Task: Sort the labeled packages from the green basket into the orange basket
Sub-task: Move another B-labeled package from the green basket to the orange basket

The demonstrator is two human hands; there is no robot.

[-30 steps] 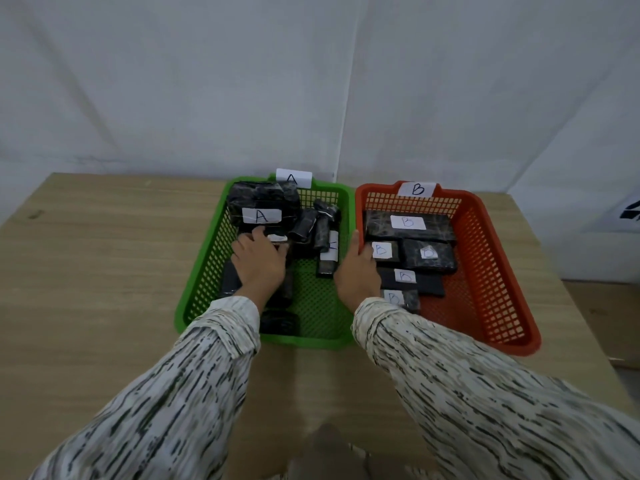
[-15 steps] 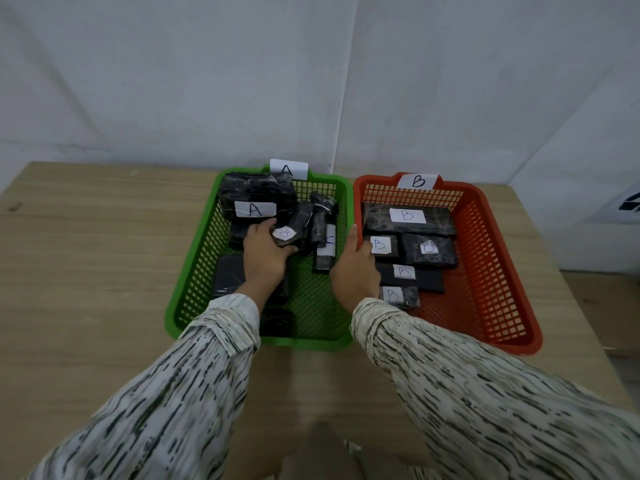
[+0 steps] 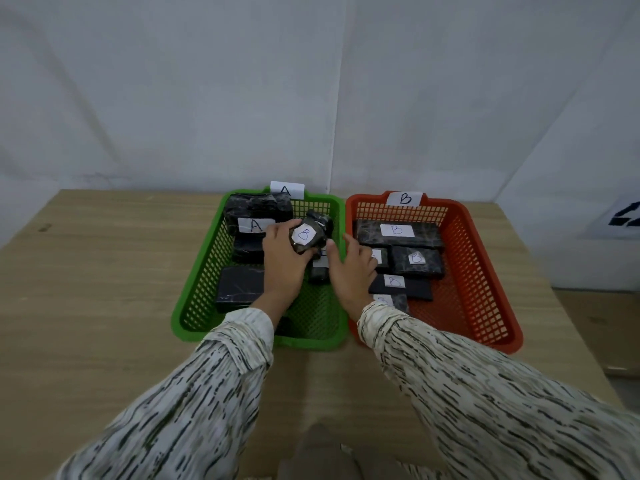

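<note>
My left hand holds a small dark package with a white label marked B, lifted above the green basket. My right hand hovers with fingers apart over the seam between the two baskets, close to the lifted package but not touching it. The green basket holds a large package labeled A and several other dark packages. The orange basket on the right holds several dark packages labeled B.
Paper tags stand on the back rims: A on the green basket, B on the orange one. Both baskets sit side by side on a wooden table against a white wall. The table's right edge is near the orange basket.
My left hand has picked the small B package out of the green basket and raised it toward the right. My right hand has opened and shifted slightly toward it.
</note>
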